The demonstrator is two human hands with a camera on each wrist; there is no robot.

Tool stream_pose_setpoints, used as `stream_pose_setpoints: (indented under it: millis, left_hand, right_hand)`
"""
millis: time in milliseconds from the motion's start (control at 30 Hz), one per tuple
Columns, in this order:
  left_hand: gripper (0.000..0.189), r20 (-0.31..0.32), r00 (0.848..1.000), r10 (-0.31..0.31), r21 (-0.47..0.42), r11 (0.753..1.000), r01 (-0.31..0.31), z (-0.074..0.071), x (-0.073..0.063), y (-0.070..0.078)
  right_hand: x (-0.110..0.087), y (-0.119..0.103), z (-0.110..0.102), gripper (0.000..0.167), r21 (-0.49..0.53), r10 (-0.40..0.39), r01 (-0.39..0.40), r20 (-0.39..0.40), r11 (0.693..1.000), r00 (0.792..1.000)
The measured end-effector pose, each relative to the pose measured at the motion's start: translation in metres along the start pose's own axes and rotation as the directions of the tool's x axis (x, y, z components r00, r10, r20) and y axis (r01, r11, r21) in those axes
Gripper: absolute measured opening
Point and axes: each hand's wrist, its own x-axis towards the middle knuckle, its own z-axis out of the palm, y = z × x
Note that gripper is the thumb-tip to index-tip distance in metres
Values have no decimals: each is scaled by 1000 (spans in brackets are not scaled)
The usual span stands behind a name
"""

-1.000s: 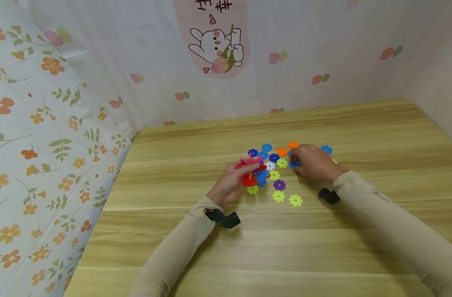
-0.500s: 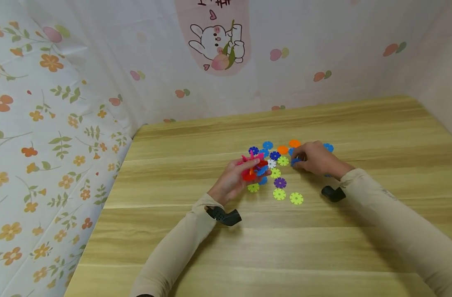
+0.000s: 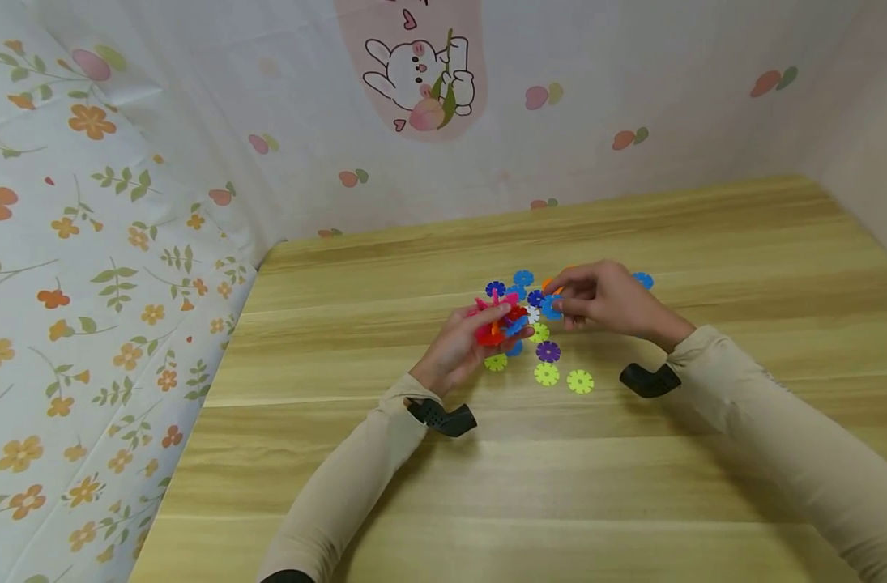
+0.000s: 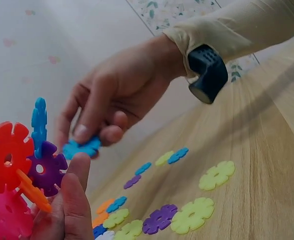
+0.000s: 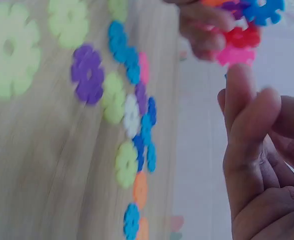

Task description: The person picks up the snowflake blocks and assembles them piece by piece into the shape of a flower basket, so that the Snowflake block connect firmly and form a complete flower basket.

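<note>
Blue disc (image 3: 552,308), pinched by right hand (image 3: 616,304), three o'clock of cluster (image 4: 21,162) gripped by left hand (image 3: 458,344), probably needs squaring, tilt unclear.

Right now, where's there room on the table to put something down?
Bare table: between the left sleeve and right sleeve, and between the left sleeve and flowered cloth. Crowded: around the left hand and right hand, where discs cluster.

Head view from above, forward and downward; wrist views close, discs (image 3: 548,351) common to all.
</note>
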Motion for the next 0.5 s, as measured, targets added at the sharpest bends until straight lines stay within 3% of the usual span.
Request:
stream_pose_setpoints:
  millis: [200,500]
  left_hand:
    - [31,-11,1000,19,14,1000,-19,2,0,0]
    - [11,-50,999,19,24,1000,-18,4,0,-1]
  right_hand:
    - [0,-10,2,22,101,-1,-1,24,995,1000]
    - [0,-20,8,18,90,4,-1,-30,996,1000]
